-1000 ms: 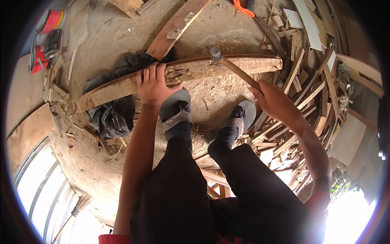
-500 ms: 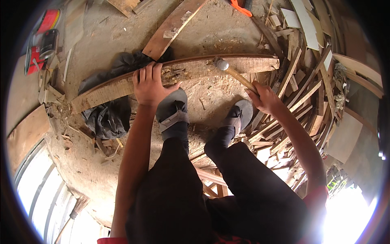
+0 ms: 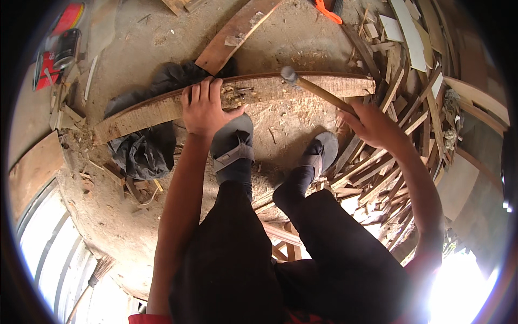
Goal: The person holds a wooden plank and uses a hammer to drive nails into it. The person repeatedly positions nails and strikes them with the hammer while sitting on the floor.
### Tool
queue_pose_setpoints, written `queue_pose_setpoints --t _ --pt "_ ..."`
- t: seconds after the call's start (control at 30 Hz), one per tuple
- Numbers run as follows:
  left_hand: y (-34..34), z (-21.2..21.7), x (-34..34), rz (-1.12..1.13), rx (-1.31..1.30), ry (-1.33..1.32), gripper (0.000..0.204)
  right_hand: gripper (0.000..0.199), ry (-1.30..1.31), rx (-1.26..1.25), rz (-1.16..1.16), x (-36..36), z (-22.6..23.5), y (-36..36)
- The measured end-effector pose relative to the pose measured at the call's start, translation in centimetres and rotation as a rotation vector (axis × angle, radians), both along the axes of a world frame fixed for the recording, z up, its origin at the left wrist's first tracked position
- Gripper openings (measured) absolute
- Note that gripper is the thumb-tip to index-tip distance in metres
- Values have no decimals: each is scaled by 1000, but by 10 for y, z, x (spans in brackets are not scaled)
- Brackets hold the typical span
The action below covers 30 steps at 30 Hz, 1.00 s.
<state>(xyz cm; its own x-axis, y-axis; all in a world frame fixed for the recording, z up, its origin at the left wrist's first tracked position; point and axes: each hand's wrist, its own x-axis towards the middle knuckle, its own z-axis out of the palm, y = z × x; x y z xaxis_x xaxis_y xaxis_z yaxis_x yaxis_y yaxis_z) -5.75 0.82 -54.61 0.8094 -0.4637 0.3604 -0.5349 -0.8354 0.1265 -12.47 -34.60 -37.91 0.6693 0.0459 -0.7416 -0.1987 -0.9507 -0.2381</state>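
Left hand (image 3: 204, 109) presses the plank (image 3: 162, 110); right hand (image 3: 372, 125) grips the hammer (image 3: 315, 89).

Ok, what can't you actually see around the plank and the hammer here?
Head view only:
- The left hand covers part of the plank.
- The hammer handle's end is hidden inside the right hand.
- The black cloth runs under the plank.
- The lower right corner is lost to glare.

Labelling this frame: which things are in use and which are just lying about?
In use:
- left hand pressing on the long plank
- right hand gripping the hammer, head at the plank

Lying about:
- black cloth
- scrap wood pile
- red tool
- brown board
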Motion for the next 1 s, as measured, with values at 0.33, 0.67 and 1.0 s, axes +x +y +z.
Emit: queue_pose_setpoints --t 0.33,0.67,1.0 --pt "0 0 0 -5 -19 0 79 47 -85 -95 29 0 19 15" --pt "0 0 0 -7 21 15 79 43 -273 -56 58 -30 -76 -45" --pt "-3 4 0 -11 41 22 81 42 -571 55 116 -46 -146 -79"
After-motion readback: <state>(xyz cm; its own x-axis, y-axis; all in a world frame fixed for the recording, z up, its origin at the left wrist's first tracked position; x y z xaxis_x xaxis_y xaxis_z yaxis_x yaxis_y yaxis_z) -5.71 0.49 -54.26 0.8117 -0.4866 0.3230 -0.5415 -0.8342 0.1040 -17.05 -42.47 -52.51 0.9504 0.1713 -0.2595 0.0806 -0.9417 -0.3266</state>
